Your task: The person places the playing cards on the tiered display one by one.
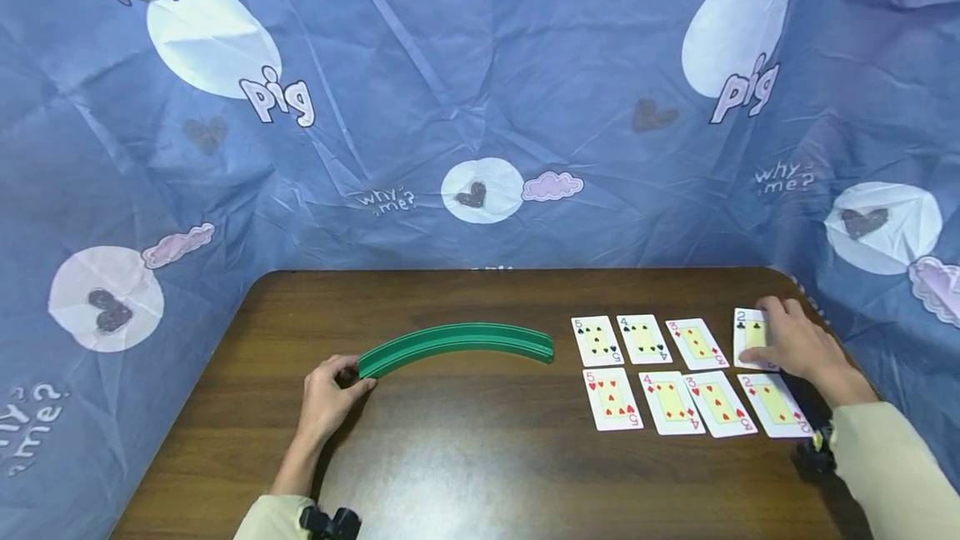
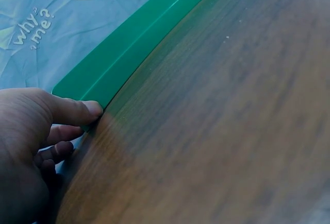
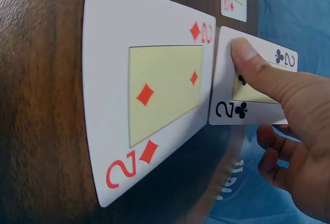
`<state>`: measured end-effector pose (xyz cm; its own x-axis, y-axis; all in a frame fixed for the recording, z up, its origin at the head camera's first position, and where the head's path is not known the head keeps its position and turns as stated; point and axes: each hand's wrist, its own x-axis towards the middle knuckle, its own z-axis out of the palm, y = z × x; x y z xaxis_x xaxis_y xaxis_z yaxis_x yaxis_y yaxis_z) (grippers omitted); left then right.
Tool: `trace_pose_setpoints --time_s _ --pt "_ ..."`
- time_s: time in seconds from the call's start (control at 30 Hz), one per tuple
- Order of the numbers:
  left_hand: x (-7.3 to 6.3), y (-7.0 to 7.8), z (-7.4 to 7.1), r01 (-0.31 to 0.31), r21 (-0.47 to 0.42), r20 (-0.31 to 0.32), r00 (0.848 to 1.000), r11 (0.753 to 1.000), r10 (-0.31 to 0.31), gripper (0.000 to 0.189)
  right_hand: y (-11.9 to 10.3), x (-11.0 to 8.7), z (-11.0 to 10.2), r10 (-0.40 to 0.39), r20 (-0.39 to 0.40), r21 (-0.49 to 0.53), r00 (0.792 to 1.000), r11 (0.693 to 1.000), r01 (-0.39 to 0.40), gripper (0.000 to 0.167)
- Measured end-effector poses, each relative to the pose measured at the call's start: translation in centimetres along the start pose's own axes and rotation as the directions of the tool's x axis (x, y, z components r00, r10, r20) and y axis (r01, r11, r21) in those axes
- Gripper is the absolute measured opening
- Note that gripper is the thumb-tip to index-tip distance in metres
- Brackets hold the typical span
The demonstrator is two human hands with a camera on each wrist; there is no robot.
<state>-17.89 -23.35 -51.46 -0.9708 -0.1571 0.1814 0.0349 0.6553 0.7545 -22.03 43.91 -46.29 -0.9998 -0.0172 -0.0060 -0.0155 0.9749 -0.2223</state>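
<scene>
My left hand (image 1: 327, 397) grips the left end of a green curved card holder (image 1: 457, 337), which arcs across the table. In the left wrist view the thumb (image 2: 93, 108) lies on the holder's end, with the other fingers partly hidden under and beside it. On the far right, my right hand (image 1: 806, 347) holds the 2 of clubs (image 1: 750, 327) between thumb and fingers. The right wrist view shows that thumb (image 3: 250, 56) on the card's face; the index finger is mostly hidden. Just nearer lies the 2 of diamonds (image 3: 165, 87), face up.
Several face-up cards lie in two rows on the brown wooden table (image 1: 465, 465), including a 5 of hearts (image 1: 612, 400), 4 of diamonds (image 1: 670, 405) and 3 of hearts (image 1: 720, 404). A blue printed cloth (image 1: 390, 90) hangs behind and around the table.
</scene>
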Motion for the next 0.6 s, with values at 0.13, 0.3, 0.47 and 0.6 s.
trace_pose_setpoints --time_s 0.13,0.3,0.47,0.6 --pt "0.0 0.1 0.0 0.007 -0.002 0.004 1.000 1.000 -0.007 0.029 0.1 -0.1 -0.5 -0.027 -0.016 0.023 1.000 0.999 0.027 0.063" --pt "0.0 0.1 0.0 0.007 -0.001 0.004 1.000 1.000 -0.007 0.030 0.2 -0.1 -1.6 -0.093 -0.052 0.047 0.994 0.994 0.096 0.034" --pt "0.0 0.1 0.1 -0.011 -0.007 -0.003 1.000 1.000 0.011 0.031 0.1 -0.3 -2.4 -0.201 -0.151 0.040 0.968 0.977 0.209 0.018" --pt "-0.1 0.1 0.1 -0.025 -0.014 -0.007 1.000 1.000 0.025 0.032 -0.5 -0.4 -3.4 -0.239 -0.196 0.058 0.951 0.965 0.255 0.015"
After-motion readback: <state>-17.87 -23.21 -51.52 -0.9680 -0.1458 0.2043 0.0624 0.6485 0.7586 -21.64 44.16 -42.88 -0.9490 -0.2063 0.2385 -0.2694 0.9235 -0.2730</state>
